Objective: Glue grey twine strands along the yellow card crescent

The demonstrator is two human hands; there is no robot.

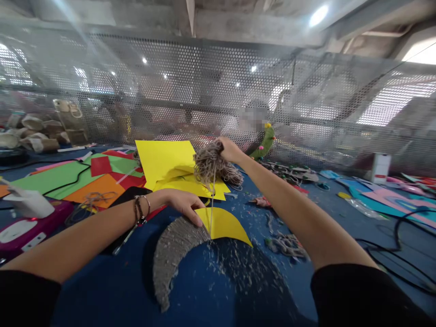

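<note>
A crescent cut-out [179, 247] is wrapped in grey yarn over its left part, while its right end [227, 223] shows bare yellow. My left hand [185, 202] pinches the crescent near its top, where the wrapping stops, with the thumb on the front. Above it, my right hand [229, 150] is closed around a loose bundle of grey yarn [208, 164]. One taut strand [212, 209] runs from the bundle down to the crescent's inner edge, across the yellow face. The fingers behind the crescent are hidden.
Yellow sheets [166, 159] lie behind the hands. Coloured papers [44, 179] and a magenta power strip [37, 231] are at left. Yarn scraps [288, 245], blue and pink sheets [384, 200] and black cable [398, 254] lie at right. A perforated metal screen [163, 91] stands behind.
</note>
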